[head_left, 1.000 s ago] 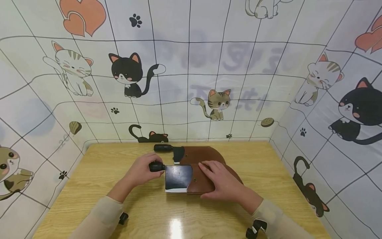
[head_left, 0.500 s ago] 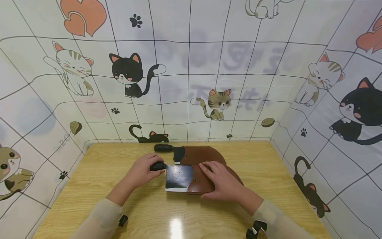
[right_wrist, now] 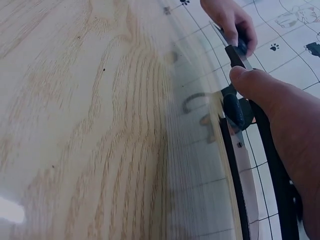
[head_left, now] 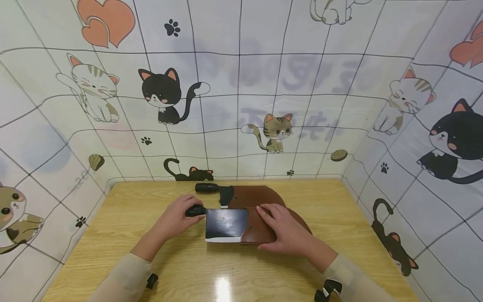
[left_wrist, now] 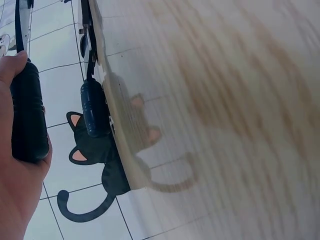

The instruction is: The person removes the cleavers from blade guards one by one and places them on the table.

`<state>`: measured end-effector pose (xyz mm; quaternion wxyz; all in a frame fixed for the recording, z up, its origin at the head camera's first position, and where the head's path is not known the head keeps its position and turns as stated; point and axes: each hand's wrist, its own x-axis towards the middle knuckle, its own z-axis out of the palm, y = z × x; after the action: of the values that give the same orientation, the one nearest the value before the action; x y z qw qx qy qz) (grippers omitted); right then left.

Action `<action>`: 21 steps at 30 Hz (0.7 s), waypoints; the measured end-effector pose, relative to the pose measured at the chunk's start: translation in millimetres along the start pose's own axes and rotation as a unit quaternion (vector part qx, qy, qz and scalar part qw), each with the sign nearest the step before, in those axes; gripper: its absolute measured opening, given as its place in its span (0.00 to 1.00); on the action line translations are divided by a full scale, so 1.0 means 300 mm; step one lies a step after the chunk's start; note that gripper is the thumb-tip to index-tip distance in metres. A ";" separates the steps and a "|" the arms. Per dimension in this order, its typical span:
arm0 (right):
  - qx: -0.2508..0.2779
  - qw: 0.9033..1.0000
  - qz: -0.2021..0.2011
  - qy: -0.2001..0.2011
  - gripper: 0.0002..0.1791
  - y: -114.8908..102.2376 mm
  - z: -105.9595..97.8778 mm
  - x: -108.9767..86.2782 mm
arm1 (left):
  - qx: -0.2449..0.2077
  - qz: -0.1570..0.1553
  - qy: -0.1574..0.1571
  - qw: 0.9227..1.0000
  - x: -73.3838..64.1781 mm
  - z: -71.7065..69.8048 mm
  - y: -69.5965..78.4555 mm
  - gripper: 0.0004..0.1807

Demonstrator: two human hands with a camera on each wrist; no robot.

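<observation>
My left hand grips the black handle of a cleaver. Its broad dark blade, with a pale lower edge, lies partly inside a brown leather sheath. The rest of the blade is hidden in the leather. On the sheath's right part is my right hand, thumb at the near edge and fingers over the top; in the right wrist view the thumb presses the sheath's edge. Just behind lies a second sheathed knife with a black handle and a brown sheath.
Both knives are over a light wooden table. A white cloth printed with cats and grid lines stands behind the table and at both sides. Each wrist wears a black device, one of them the right wrist device.
The cleaver has slid slightly left with my left hand, and more of its blade shows. My right hand and the sheath have shifted a little right. The second knife has not moved.
</observation>
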<state>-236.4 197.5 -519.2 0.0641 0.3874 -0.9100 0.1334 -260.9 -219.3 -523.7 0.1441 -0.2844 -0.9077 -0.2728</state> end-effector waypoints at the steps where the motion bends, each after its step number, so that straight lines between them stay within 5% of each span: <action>1: 0.001 1.000 -0.001 0.003 0.65 0.003 -0.001 -0.003 | -0.001 0.000 0.000 1.000 0.000 -0.002 -0.002 0.18; 21: 0.004 1.000 -0.012 -0.007 0.62 0.004 -0.003 -0.004 | -0.011 -0.005 0.002 1.000 -0.013 -0.009 -0.019 0.18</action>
<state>-236.3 199.4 -519.0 0.0574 0.3998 -0.9050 0.1336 -260.8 -226.6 -525.4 0.1414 -0.2811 -0.9057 -0.2841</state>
